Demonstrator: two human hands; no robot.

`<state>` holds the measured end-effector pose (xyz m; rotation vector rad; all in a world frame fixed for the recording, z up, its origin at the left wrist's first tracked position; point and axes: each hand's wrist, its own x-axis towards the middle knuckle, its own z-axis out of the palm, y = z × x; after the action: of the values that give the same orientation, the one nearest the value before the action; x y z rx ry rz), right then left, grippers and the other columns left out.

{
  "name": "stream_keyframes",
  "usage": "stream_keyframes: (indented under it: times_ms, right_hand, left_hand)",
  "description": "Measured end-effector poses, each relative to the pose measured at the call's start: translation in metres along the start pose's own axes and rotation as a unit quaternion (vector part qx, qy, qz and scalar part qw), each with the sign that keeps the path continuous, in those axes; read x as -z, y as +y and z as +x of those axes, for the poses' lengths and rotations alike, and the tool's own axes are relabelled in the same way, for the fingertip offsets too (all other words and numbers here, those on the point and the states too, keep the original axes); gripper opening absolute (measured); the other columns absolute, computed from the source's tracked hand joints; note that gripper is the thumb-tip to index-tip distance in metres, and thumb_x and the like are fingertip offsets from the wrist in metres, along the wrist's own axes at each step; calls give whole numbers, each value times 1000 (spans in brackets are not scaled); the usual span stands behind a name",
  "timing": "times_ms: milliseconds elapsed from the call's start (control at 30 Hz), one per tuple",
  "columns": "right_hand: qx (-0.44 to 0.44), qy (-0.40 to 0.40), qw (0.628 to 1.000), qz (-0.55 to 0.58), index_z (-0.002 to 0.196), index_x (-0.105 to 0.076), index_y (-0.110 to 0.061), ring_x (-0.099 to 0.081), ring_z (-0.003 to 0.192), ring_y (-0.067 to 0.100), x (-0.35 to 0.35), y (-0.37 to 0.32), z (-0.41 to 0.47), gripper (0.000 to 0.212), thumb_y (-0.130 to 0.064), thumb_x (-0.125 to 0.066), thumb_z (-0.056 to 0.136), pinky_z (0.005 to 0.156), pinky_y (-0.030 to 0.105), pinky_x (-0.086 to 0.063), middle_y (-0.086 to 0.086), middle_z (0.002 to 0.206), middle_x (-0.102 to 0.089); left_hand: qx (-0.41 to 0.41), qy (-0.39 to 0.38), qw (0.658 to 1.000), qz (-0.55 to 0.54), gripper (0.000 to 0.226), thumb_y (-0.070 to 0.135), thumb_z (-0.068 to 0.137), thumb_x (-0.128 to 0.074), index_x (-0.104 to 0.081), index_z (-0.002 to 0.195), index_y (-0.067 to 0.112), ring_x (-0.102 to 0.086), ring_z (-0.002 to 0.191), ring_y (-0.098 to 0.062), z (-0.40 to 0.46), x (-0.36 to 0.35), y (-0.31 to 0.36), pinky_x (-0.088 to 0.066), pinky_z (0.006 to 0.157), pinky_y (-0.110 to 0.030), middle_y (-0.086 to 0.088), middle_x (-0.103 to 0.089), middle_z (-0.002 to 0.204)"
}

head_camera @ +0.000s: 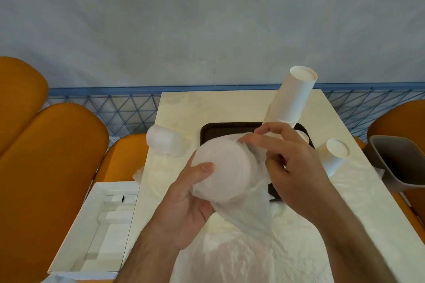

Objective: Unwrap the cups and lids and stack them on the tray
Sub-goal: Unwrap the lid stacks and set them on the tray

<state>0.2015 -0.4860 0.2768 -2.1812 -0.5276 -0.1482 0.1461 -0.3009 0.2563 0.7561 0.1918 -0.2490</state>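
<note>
Pale cream rectangular table (184, 108) against a grey wall, seen from above w/ a person's two bare hands over its middle. Left hand (188, 204) grips a round stack of white lids in cloudy thin plastic wrap (224, 167), thumb curled over the top, fingers under it; stack is held in the air above the near edge of a dark brown rectangular tray (211, 128). Right hand (292, 163) pinches the wrap at the stack's far side w/ thumb and forefinger; other fingers curled loosely. Loose wrap hangs down to a crumpled sheet of clear plastic (241, 253) at the table's near edge. Tall tilted stack of white paper cups (292, 96) stands upside down on the tray's far right part. Short stack of white paper cups (333, 156) sits just off the tray's right edge. Second wrapped white bundle (163, 140) lies near the table's left edge. Open white cardboard box (96, 225) is left of the table; grey bin (395, 161) is at the right; orange seats (46, 145) on both sides.
</note>
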Motion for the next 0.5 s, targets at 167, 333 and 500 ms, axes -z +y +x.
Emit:
stream_keyframes:
  times_ms: [167, 333, 500]
  right_hand:
    - [30, -118, 990, -71, 135, -61, -31, -37, 108, -7, 1, -3, 10, 58, 9, -49, 94, 91, -3, -31, -22, 131, -38]
    - [-21, -223, 970, -93, 146, -43, -45, -38, 115, -2, 1, 10, 4, 69, 1, -53, 96, 87, 0, -37, -28, 140, -32]
    - [-94, -297, 950, -26, 133, -55, -35, -62, 96, 10, -15, 29, -4, 50, -9, -66, 92, 86, 28, -55, -20, 126, -53]
  left_hand:
    - [-4, -22, 1000, -17, 87, 26, 32, -99, -72, 115, 28, -72, 95, -29, -2, -2, -1, -57, 80, -55, -10, -72, 110]
    - [-30, -44, 998, -39, 79, 32, 40, -96, -72, 116, 31, -71, 98, -30, -6, 4, 6, -61, 68, -49, -9, -72, 109]
    - [-23, -60, 996, -67, 81, 30, 43, -94, -71, 120, 28, -69, 102, -34, -5, 6, 1, -60, 74, -52, -11, -70, 113]
